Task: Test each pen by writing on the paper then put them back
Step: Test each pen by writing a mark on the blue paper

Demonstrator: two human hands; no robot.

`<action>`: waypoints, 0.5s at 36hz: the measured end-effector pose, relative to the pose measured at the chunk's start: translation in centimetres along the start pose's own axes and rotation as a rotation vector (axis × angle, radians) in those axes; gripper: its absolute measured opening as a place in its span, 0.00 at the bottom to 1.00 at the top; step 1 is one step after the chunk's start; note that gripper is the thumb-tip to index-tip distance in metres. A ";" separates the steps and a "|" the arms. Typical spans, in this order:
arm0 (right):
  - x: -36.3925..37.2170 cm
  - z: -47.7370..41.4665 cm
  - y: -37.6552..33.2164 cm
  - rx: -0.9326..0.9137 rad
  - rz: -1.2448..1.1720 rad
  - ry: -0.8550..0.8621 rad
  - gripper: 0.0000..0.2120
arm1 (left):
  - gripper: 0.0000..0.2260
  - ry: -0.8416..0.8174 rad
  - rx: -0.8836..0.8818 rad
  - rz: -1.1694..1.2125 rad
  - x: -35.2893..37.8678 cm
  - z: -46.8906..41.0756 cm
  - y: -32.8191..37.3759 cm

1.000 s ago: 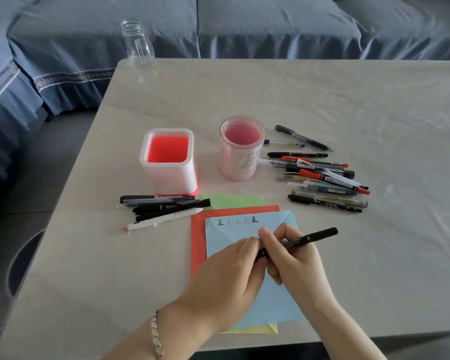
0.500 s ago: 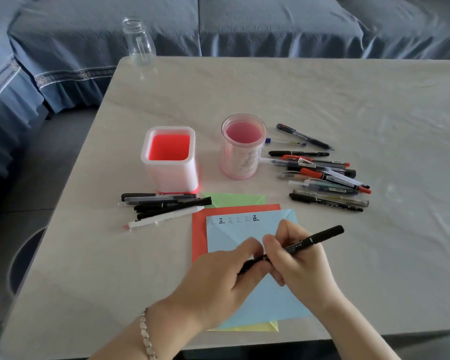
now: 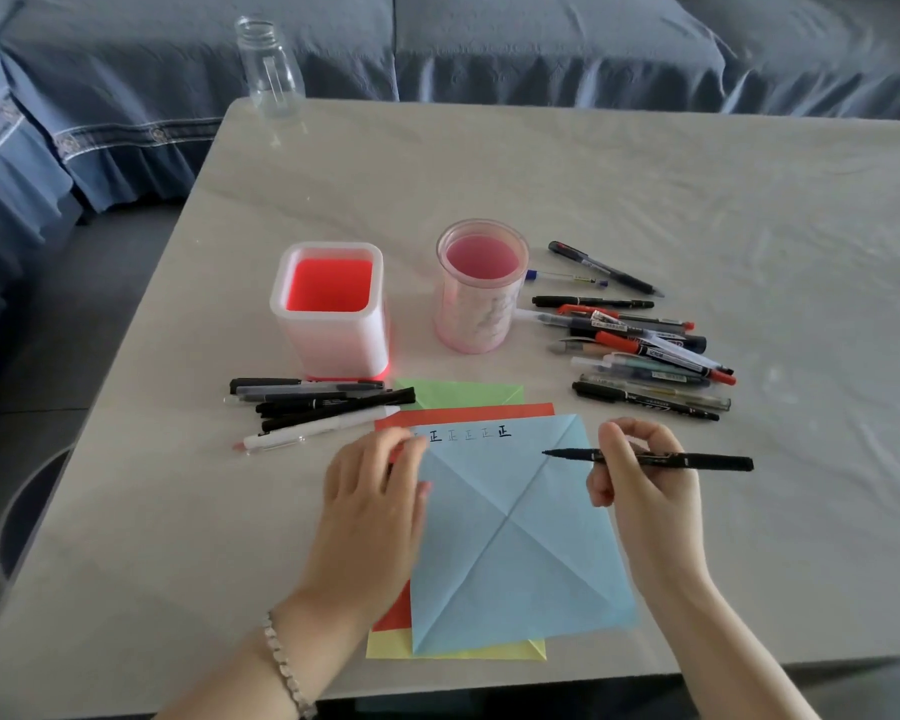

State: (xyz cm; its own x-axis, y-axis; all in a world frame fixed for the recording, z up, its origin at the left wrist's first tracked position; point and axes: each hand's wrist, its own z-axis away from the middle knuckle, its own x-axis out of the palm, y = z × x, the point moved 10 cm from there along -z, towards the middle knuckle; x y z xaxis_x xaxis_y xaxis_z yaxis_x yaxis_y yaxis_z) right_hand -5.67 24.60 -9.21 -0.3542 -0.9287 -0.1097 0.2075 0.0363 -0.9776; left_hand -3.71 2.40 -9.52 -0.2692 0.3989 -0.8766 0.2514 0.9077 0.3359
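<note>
My right hand (image 3: 640, 491) grips a black pen (image 3: 697, 461) level over the right edge of the blue paper (image 3: 510, 537), its bare tip pointing left. My left hand (image 3: 372, 501) lies palm down on the paper's left edge. Its fingertips are blurred, so I cannot tell whether it holds the cap. A row of written characters (image 3: 468, 434) runs along the paper's top. A few pens (image 3: 318, 405) lie left of the paper, and a pile of pens (image 3: 640, 345) lies to its upper right. Behind them stand a square red-lined holder (image 3: 331, 309) and a round pink cup (image 3: 481, 285).
Green (image 3: 463, 393), red (image 3: 391, 610) and yellow (image 3: 385, 644) sheets stick out from under the blue one. A clear glass bottle (image 3: 271, 65) stands at the table's far left corner. A blue sofa (image 3: 541, 39) runs behind the table. The table's front edge is just below the papers.
My hands, joined at the pen's front end, have pulled apart. The tip is now bare. My right hand carried the pen to the right and my left moved to the paper's left edge.
</note>
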 end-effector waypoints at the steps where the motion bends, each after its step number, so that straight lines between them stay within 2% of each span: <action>1: 0.1 -0.2 0.0 -0.009 -0.010 0.000 0.06 | 0.14 -0.027 0.051 0.024 0.3 -0.1 1.3; 5: 1.1 -1.3 -0.2 -0.050 -0.053 -0.039 0.10 | 0.19 -0.228 0.232 0.016 3.0 0.1 5.7; 10: 2.1 -2.8 -0.8 -0.102 -0.003 -0.069 0.10 | 0.23 -0.408 0.329 -0.068 6.2 0.8 7.3; 18: 2.7 -5.0 0.4 -0.148 0.139 0.029 0.17 | 0.23 -0.415 0.351 -0.027 7.2 1.2 7.3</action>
State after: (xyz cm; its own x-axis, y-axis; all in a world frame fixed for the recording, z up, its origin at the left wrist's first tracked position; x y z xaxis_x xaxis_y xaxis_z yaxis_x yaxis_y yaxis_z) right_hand -11.09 23.96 -10.74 -0.3578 -0.9002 -0.2483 0.1207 0.2191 -0.9682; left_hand -2.67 11.71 -13.82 0.0918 0.2267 -0.9696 0.5639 0.7907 0.2382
